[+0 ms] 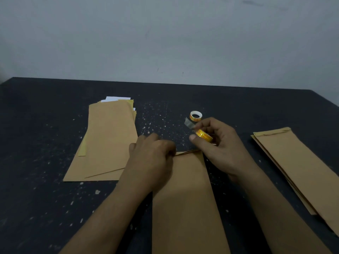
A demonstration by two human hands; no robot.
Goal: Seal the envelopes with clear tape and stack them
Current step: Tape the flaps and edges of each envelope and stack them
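One tape roll (204, 136) in R fingers (198, 142); L fingers (166, 148) grip envelope (185, 198).

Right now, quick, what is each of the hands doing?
Left hand: closed, pinching the flap of the brown paper envelope.
Right hand: closed, holding the small yellow roll of clear tape.

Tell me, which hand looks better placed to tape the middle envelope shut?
Probably the right hand: it holds the tape roll, a strip pulled loose, just beyond the top edge of the envelope. The left hand is occupied holding that edge down.
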